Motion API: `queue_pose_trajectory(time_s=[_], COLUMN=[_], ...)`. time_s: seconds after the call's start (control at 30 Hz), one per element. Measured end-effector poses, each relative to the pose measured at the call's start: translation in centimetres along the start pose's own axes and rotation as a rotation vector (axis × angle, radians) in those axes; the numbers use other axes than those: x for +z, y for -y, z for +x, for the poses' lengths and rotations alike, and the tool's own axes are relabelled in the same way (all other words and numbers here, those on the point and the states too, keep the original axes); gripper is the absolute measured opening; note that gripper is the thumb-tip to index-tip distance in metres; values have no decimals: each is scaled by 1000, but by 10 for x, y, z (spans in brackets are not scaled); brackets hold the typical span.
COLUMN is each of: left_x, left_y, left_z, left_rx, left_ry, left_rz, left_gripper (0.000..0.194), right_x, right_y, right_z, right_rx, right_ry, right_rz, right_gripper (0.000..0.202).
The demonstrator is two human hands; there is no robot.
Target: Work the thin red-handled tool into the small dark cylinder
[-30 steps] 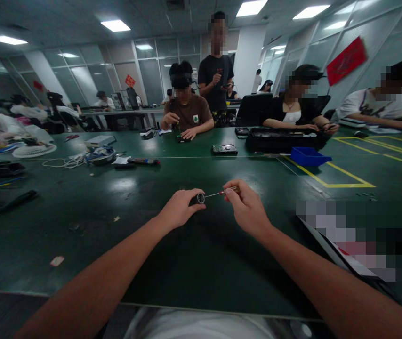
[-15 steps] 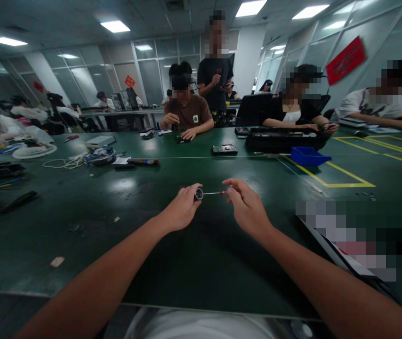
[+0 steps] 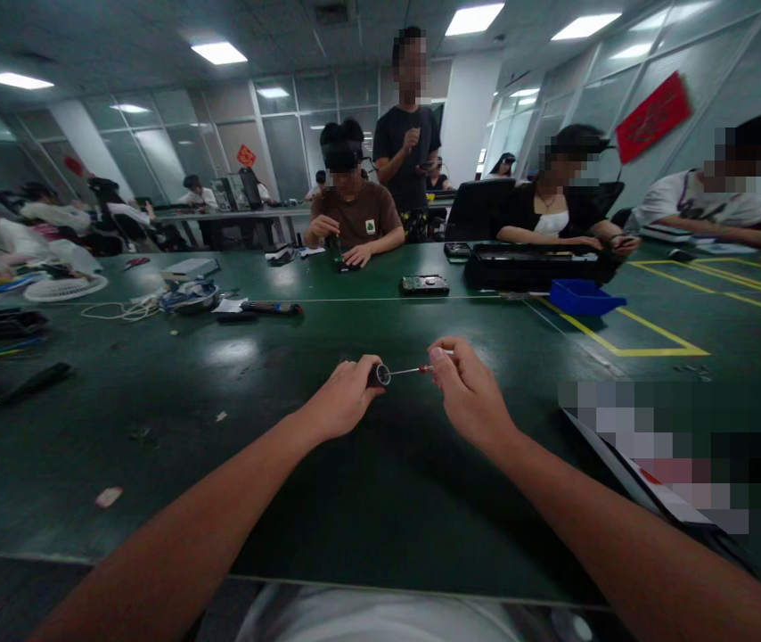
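Note:
My left hand (image 3: 347, 397) grips a small dark round part (image 3: 381, 374) with a pale ring-shaped rim, its open face turned to the right. From that face a thin metal shaft runs to my right hand (image 3: 466, 383), whose fingers are closed on the red handle of a small screwdriver (image 3: 411, 370). The shaft's tip reaches into or against the ring; which one I cannot tell. Both hands are held above the green table (image 3: 380, 499), a short distance apart.
A blue bin (image 3: 586, 297) and a hard drive (image 3: 424, 284) lie farther back. At left are a dark-handled tool (image 3: 272, 308), a cable bundle (image 3: 190, 296) and a long screwdriver (image 3: 33, 383). A pixelated sheet (image 3: 661, 481) lies at right. Co-workers sit opposite.
The round part has turned and shifted slightly to the right and down in my left hand. My right fingers have drawn in closer round the screwdriver's handle, and its shaft now slants a little.

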State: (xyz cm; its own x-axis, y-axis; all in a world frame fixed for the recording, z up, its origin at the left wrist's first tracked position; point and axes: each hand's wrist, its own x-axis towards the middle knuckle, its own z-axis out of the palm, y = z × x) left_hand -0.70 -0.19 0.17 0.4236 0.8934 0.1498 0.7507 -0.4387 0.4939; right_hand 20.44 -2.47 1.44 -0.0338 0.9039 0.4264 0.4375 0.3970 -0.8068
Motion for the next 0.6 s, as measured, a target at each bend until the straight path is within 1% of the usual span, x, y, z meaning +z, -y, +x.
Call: queue_pose_trajectory(time_s=[0.07, 0.13, 0.27, 0.4, 0.5, 0.6], left_x=[0, 0, -4, -7, -6, -3], left_y=[1, 1, 1, -1, 0, 2], left_z=[1, 2, 2, 2, 2, 2], left_rx=[38, 63, 52, 49, 73, 110], left_ry=[19, 21, -19, -25, -14, -15], left_rz=[19, 22, 8, 14, 30, 53], left_gripper=[23, 22, 22, 23, 25, 26], right_x=[0, 2, 5, 5, 4, 4], right_y=[0, -2, -8, -8, -5, -4], right_z=[0, 0, 4, 7, 7, 5], right_rx=[5, 4, 12, 31, 31, 33], right_ry=[20, 7, -41, -30, -30, -48], right_rz=[-29, 0, 173, 298, 290, 201], right_gripper=[25, 21, 19, 20, 21, 28])
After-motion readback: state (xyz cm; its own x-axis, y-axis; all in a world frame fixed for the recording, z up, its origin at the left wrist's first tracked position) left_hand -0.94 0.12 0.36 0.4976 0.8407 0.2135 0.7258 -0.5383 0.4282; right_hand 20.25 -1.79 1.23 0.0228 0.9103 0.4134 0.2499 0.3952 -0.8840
